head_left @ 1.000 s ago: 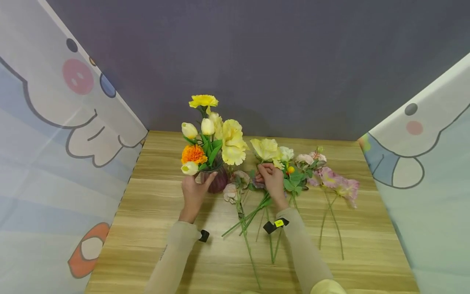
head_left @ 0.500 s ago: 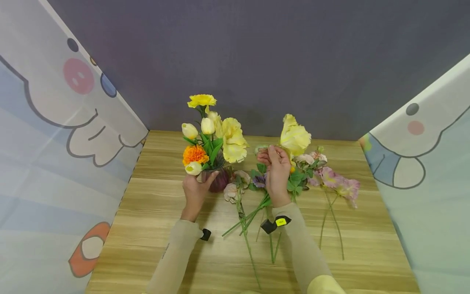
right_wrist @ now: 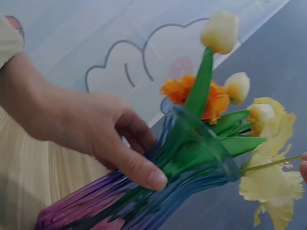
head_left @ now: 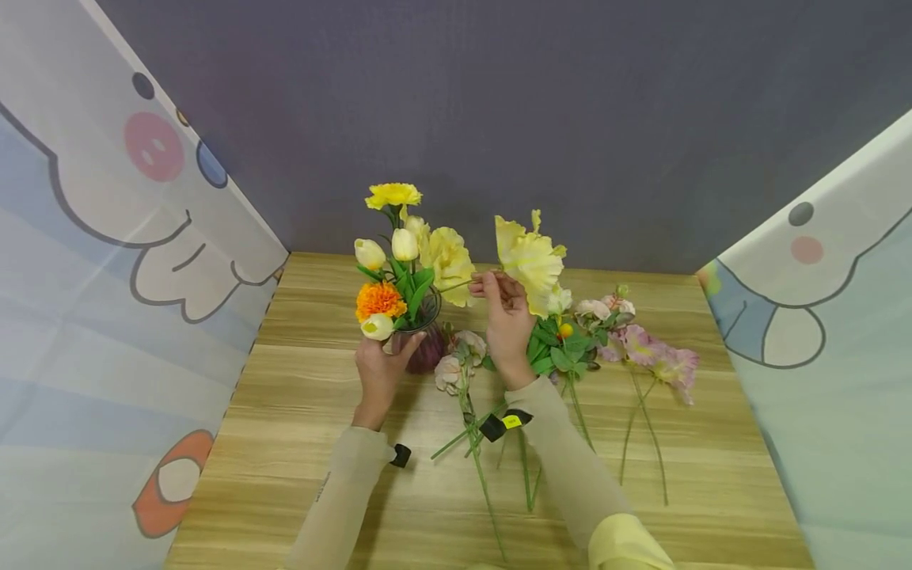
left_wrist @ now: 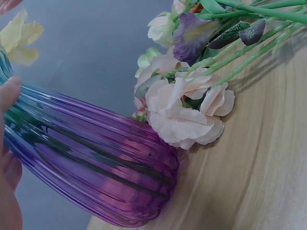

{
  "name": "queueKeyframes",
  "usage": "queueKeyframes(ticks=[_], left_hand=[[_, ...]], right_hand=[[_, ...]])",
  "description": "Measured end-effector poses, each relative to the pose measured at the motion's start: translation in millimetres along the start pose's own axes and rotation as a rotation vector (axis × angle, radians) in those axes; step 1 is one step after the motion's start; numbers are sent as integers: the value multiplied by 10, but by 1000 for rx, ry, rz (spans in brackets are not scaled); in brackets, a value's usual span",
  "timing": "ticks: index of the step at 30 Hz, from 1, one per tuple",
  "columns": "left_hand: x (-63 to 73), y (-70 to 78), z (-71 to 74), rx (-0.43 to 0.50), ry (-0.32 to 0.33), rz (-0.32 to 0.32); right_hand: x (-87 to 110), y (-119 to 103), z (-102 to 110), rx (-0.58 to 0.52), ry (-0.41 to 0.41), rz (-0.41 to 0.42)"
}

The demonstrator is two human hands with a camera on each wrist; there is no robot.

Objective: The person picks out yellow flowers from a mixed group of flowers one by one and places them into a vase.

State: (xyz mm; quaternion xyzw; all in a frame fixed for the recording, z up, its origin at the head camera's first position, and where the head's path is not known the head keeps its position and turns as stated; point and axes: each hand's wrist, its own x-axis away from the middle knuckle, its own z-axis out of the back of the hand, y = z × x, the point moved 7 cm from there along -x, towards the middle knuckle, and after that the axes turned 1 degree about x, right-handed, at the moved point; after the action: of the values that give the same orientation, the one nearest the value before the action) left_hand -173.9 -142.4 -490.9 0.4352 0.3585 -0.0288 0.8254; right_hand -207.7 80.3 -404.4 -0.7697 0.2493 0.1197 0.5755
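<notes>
My left hand (head_left: pixel 378 368) holds the neck of a ribbed glass vase (left_wrist: pixel 110 158), blue at the mouth and purple-pink lower down. Its thumb and fingers lie round the glass in the right wrist view. The vase carries white-yellow tulips (right_wrist: pixel 220 32), an orange carnation (head_left: pixel 380 301), a yellow carnation (head_left: pixel 393 195) and a large pale yellow flower (head_left: pixel 447 261). My right hand (head_left: pixel 509 328) pinches the thin stem (right_wrist: pixel 271 165) of another pale yellow flower (head_left: pixel 530 257). That stem points left, its end at the vase's rim; whether it is inside cannot be told.
Pale pink roses (head_left: pixel 450 374) lie just right of the vase. Green-leaved stems with an orange bud (head_left: pixel 565 330) lie right of my right hand. Pink-purple flowers (head_left: pixel 663 358) lie farther right on the wooden table (head_left: pixel 285 475). A grey wall (head_left: pixel 570 119) stands behind.
My right hand has lifted the pale yellow flower off the pile, then moved left, bringing its stem to the vase mouth. My left hand stays on the vase.
</notes>
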Motion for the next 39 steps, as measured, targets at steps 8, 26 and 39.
queueKeyframes(ticks=[8, 26, 39], left_hand=[[9, -12, -23, 1, -1, 8], [1, -8, -18, 7, -13, -22], [14, -29, -33, 19, -25, 25]], right_hand=[[39, 209, -87, 97, -37, -207], [114, 425, -298, 383, -160, -153], [212, 301, -231, 236, -228, -269]])
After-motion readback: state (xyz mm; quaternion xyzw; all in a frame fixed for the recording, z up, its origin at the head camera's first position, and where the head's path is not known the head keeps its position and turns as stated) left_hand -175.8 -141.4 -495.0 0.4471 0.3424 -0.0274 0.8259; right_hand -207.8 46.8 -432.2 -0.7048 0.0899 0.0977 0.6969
